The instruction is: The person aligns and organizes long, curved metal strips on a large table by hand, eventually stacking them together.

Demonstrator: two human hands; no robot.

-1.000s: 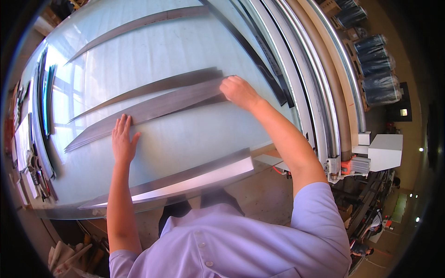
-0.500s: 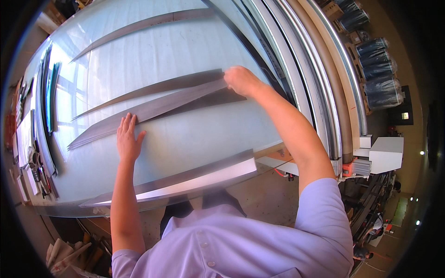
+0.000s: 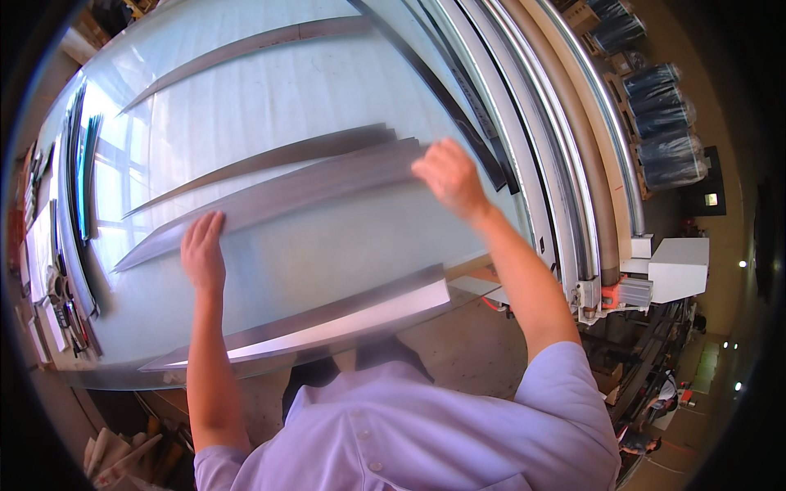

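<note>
A stack of long dark grey strips of sheet material (image 3: pixel 303 184) lies slantwise on the pale glassy tabletop (image 3: pixel 344 229). My right hand (image 3: pixel 452 180) is closed at the strips' right end, its fingertips pinching the edge; the thumb side is slightly blurred. Farther left, my left hand (image 3: pixel 204 250) rests its outstretched fingers on the near edge of the same strips. Just beyond them lies another narrow grey strip (image 3: pixel 270 162). Closest to my body is a dark strip with a white one (image 3: pixel 344 319) along the table's front edge.
One more grey strip (image 3: pixel 246 56) lies at the far side. Long metal rails and rollers (image 3: pixel 585 164) run along the table's right side. Blue and dark strips (image 3: pixel 86 180) and hand tools (image 3: pixel 65 307) lie on the left. Wrapped dark rolls (image 3: pixel 667 123) stand beyond the rails.
My right hand has moved right and nearer, swinging the strips' right end toward me over the lower strip. My left hand has shifted slightly left, its fingers now closer together.
</note>
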